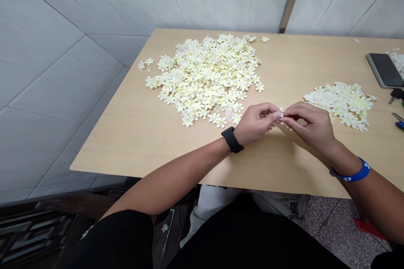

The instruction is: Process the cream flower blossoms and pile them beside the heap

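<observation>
A small white flower (pixel 282 112) is pinched between the fingertips of both hands, just above the table's front half. My left hand (pixel 257 122), with a black watch at the wrist, closes on it from the left. From the other side my right hand (pixel 311 124) grips it with thumb and index finger; most of the flower is hidden by the fingers. Behind my left hand spreads a large heap of pale yellow-white artificial-looking flowers (pixel 208 75). A smaller, flatter pile of similar flowers (pixel 344 103) lies just beyond my right hand.
The wooden table (pixel 126 138) meets a tiled wall. At the right lie a phone (pixel 386 69), a key (pixel 396 94) and a blue-handled tool (pixel 400 125), partly cut off. A metal post (pixel 292 0) stands behind the back edge. One fallen flower (pixel 165 228) lies below the table.
</observation>
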`<state>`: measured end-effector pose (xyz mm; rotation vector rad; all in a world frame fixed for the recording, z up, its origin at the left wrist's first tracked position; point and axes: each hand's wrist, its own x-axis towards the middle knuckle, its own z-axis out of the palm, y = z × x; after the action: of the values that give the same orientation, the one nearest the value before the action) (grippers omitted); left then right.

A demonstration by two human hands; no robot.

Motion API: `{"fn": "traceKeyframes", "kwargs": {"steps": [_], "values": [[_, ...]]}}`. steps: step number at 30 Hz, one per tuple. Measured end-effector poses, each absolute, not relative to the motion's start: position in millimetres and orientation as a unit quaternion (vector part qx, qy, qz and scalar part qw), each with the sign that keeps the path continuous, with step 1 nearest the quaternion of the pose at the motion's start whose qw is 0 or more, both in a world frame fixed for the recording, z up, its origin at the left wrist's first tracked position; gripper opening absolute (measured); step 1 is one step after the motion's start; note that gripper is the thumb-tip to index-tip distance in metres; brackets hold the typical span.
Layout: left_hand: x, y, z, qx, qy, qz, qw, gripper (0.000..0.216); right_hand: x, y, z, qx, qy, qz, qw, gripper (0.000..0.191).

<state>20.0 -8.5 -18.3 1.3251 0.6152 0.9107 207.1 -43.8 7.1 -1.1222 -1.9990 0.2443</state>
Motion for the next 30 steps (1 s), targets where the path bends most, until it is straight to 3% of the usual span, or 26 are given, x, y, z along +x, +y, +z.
{"fn": "traceKeyframes", "kwargs": {"steps": [15, 23, 27, 30], "values": [[19, -11, -10, 0.595, 0.296, 0.385, 0.641, 0.015, 204, -46, 10, -0.448, -0.778, 0.157, 0.411, 0.014], [19, -6, -9, 0.575, 0.333, 0.417, 0.62, 0.012, 242, -32, 18, -0.546, -0.691, 0.054, 0.471, 0.014], [18, -3, -12, 0.56, 0.354, 0.432, 0.612, 0.011, 286, -17, 28, -0.61, -0.693, -0.118, 0.366, 0.008], [19, -3, -14, 0.561, 0.355, 0.432, 0.611, 0.011, 281, -21, 31, -0.589, -0.714, -0.153, 0.347, 0.009]]}}
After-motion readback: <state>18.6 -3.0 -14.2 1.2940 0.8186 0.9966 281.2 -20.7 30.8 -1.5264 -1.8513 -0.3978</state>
